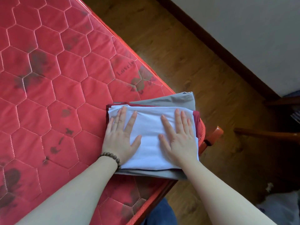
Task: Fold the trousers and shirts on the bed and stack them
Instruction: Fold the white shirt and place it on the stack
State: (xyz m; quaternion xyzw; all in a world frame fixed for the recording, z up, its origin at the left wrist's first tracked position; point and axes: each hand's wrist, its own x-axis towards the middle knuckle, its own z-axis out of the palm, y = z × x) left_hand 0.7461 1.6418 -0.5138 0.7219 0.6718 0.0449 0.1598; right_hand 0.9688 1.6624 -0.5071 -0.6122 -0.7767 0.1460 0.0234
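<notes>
A folded white shirt lies on top of a stack at the corner of the red quilted mattress. Under it a dark red garment shows at the left and right edges, and a folded grey garment sticks out at the far and near sides. My left hand, with a bead bracelet on the wrist, presses flat on the left part of the white shirt. My right hand presses flat on its right part. All fingers lie straight and spread.
The stack sits right at the mattress edge, next to a red bed frame corner. Beyond it is brown wooden floor, a white wall with dark skirting, wooden furniture legs at right and a pale bag at bottom right.
</notes>
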